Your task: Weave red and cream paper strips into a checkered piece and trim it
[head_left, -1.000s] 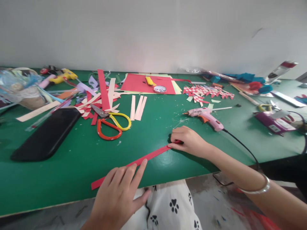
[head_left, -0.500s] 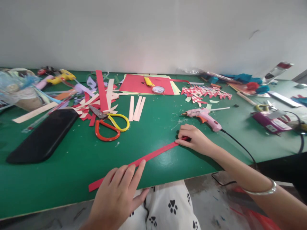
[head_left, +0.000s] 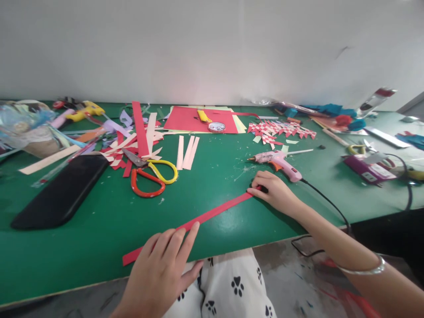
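Note:
A long red paper strip (head_left: 221, 209) lies slantwise across the green table near its front edge. My left hand (head_left: 165, 254) rests on the strip's near part, palm down, fingers stretched out over it. At the far end my right hand (head_left: 273, 192) has its fingers closed in a pinch on the strip, and that tip is partly hidden in them. Just beyond the right hand lies a pink glue gun (head_left: 278, 162), its nozzle pointing left. Scissors (head_left: 154, 176) with one red and one yellow handle lie beyond the left hand.
A black case (head_left: 62, 192) lies at left beside a pile of paper scraps (head_left: 127, 145). Red sheets (head_left: 185, 119) with a yellow cutter (head_left: 203, 116) lie at the back. Woven red-and-white paper pieces (head_left: 281, 130) are back right. The glue gun's cord (head_left: 323, 198) runs off the front edge.
My right hand has slid slightly to the right along the strip's far end. My left hand stays in place on the strip. The view has shifted slightly.

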Demonstrator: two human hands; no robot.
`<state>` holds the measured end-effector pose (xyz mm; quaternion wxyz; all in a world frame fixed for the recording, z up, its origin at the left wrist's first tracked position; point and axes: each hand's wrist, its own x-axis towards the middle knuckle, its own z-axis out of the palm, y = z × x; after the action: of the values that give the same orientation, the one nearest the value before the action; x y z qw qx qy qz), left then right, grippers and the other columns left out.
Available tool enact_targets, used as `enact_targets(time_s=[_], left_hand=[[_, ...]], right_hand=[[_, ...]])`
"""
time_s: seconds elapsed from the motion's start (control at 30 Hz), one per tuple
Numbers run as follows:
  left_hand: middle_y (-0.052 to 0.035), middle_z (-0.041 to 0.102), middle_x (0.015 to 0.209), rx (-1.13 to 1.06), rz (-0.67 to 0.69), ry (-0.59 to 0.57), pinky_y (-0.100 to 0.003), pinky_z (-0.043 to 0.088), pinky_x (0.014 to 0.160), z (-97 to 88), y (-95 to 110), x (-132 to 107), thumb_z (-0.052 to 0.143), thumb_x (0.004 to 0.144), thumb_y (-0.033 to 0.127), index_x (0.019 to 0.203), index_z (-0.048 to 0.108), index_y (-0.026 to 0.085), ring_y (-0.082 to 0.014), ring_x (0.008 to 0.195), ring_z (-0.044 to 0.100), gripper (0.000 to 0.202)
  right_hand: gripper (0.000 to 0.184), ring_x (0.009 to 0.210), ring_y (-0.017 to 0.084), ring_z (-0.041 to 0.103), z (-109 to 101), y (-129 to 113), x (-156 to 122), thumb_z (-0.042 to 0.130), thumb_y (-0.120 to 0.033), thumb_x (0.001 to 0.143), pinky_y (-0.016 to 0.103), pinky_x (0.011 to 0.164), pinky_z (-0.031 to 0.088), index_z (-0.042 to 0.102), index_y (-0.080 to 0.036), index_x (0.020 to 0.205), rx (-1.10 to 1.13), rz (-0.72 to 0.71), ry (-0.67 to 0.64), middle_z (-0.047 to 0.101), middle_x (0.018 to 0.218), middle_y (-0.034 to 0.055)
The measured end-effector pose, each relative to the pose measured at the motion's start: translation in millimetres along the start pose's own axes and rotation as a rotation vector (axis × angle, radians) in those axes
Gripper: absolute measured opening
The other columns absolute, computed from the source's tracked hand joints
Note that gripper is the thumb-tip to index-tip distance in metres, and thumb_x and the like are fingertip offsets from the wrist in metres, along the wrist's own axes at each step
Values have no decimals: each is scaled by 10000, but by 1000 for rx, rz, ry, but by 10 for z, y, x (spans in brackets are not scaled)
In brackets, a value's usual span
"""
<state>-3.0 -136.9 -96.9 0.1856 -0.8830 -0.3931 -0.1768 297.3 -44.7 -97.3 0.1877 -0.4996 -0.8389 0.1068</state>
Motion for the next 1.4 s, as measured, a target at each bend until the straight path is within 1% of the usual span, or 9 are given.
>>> enact_targets(time_s=[0.17, 0.33, 0.5, 0.57, 0.63, 0.73, 0.87, 1.23, 1.4], left_hand=[[-71, 571, 826, -1, 13, -24, -346, 391, 700, -3, -9, -14, 391, 898, 345, 1148, 579, 93, -196, 769, 525, 401], [-73, 580, 846, 0, 8, -34, -352, 385, 702, 5, 2, -35, 392, 899, 350, 1165, 567, 101, -195, 754, 514, 405], [-73, 572, 832, 24, 9, -66, -357, 379, 701, -6, 23, -45, 425, 881, 364, 1197, 545, 87, -202, 754, 513, 437], [-76, 580, 844, 31, 9, -62, -361, 384, 710, -1, 27, -47, 438, 875, 382, 1199, 543, 92, -205, 760, 518, 447], [-82, 591, 856, 31, 0, -49, -366, 391, 717, 10, 25, -52, 435, 876, 398, 1174, 560, 93, -211, 773, 526, 445], [-85, 611, 892, -10, -14, -11, -346, 405, 715, 26, 1, -86, 409, 883, 416, 1153, 567, 105, -202, 786, 542, 441], [-81, 624, 950, -28, -42, 63, -310, 419, 736, 36, -75, -228, 403, 892, 375, 1159, 554, 114, -176, 799, 561, 403], [-62, 622, 941, 2, -70, 135, -304, 439, 788, 18, -187, -461, 489, 836, 185, 1141, 568, 136, -163, 805, 583, 319], [-55, 630, 933, 29, -55, 142, -292, 444, 770, 5, -202, -439, 449, 849, 211, 1143, 561, 156, -158, 802, 583, 320]], right_hand=[[273, 687, 156, 472, 20, 21, -8, 495, -351, 866, 280, 643, 370, 496, -183, 652, -3, -1, 11, 510, 692, 21], [241, 667, 177, 500, 24, 47, -30, 504, -334, 851, 299, 616, 363, 512, -183, 664, -210, 184, 145, 549, 690, 34], [236, 933, 274, 538, 34, -409, -80, 416, -229, 886, 413, 791, 388, 590, -141, 1019, -409, 137, 259, 619, 993, 140], [349, 1136, 266, 465, 93, -710, -130, 380, -278, 910, 446, 963, 315, 513, -166, 1212, -316, -82, 180, 558, 1211, 128], [558, 1308, 246, 291, 171, -972, -184, 363, -475, 898, 440, 1070, 208, 326, -200, 1382, -202, -310, -42, 386, 1409, 75], [749, 1369, 212, 167, 254, -1173, -233, 319, -603, 859, 404, 1118, 139, 142, -176, 1448, -63, -339, -243, 218, 1486, 54], [739, 1374, 204, 155, 244, -1123, -246, 351, -591, 855, 405, 1126, 144, 117, -222, 1450, 17, -252, -311, 159, 1495, 20], [614, 1355, 235, 222, 110, -586, -466, 355, -449, 906, 483, 1086, 236, 143, -242, 1445, -163, -32, -181, 226, 1482, 43], [460, 1219, 222, 425, 122, -638, -440, 338, -224, 912, 446, 996, 366, 323, -266, 1370, -27, 21, 66, 422, 1376, 71]])
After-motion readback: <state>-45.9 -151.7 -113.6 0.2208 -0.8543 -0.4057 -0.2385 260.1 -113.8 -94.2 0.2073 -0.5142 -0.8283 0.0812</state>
